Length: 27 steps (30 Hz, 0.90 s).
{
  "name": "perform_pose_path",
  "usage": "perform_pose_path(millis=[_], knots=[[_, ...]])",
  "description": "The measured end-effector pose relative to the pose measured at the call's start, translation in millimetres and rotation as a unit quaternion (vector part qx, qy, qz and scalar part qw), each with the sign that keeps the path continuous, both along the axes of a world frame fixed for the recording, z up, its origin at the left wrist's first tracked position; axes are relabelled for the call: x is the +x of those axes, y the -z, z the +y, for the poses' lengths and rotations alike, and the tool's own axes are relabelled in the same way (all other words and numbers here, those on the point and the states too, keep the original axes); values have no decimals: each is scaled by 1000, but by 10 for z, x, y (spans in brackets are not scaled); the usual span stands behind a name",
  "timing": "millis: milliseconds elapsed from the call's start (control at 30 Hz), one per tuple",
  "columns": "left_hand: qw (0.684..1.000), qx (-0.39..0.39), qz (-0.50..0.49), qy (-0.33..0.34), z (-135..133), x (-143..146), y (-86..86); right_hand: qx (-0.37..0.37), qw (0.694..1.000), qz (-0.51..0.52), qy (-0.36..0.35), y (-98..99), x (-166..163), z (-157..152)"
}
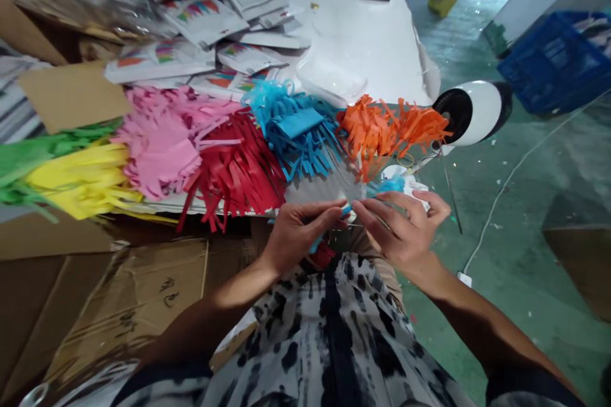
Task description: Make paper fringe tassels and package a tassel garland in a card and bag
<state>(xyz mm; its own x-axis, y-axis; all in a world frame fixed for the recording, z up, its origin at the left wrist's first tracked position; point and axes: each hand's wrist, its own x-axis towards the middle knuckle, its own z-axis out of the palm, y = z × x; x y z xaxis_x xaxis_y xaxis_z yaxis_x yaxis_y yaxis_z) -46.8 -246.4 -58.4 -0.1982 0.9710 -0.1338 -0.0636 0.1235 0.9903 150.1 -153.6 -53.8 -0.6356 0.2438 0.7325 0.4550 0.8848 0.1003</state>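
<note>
Two bare hands, left hand (300,232) and right hand (405,222), meet almost tip to tip above the lap, just off the front edge of the worktop (367,38). Blue strip (348,209) sits in the narrow gap between them. Long axis: roughly crosswise, from one hand to the other, right end slightly higher. Neither hand is nearer; each has one end.

Fingers, left: thumb and forefinger pressed together, pinching the strip. Right: foremost fingertips bunched on the opposite end, pinching it; other fingers spread and raised. Most of the strip is covered by skin. More blue shows under the left hand, and a pale blue fringe (389,186) just beyond the right; cannot tell whether these join the strip.

Surroundings: along the front edge, left to right, green bundle (71,140), yellow bundle (83,178), pink bundle (165,146), red bundle (238,168), blue bundle (300,127); orange bundle (377,130) at the near right corner. Packets (191,16) heap toward the back left.

Obstructions: the pale fringe crowds the right knuckles; a red object (323,255), blurred, lies below the fingertips. Bundles stand beyond the hands, apart from the pinch.
</note>
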Motion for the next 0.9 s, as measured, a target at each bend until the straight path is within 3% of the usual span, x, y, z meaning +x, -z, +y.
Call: perform_pose_path(millis=[133,233,333,433,533,700,900], knots=[[975,-72,-206,49,41,16,-32,6,1000,10,3,-129,-9,17],[954,-73,-286,57,97,43,12,-60,998,35,-5,-174,-89,9],[965,-23,-258,25,195,49,15,-215,971,106,-29,-225,-230,21],[978,47,-203,-18,304,17,-40,-385,903,183,-57,-296,-370,66],[978,62,-197,-10,384,-26,-115,-488,840,223,-79,-355,-450,146],[977,40,-206,-35,420,-54,-204,-560,800,175,-124,-391,-474,294],[986,67,-137,-70,445,-105,-148,-535,823,144,-128,-420,-561,384]])
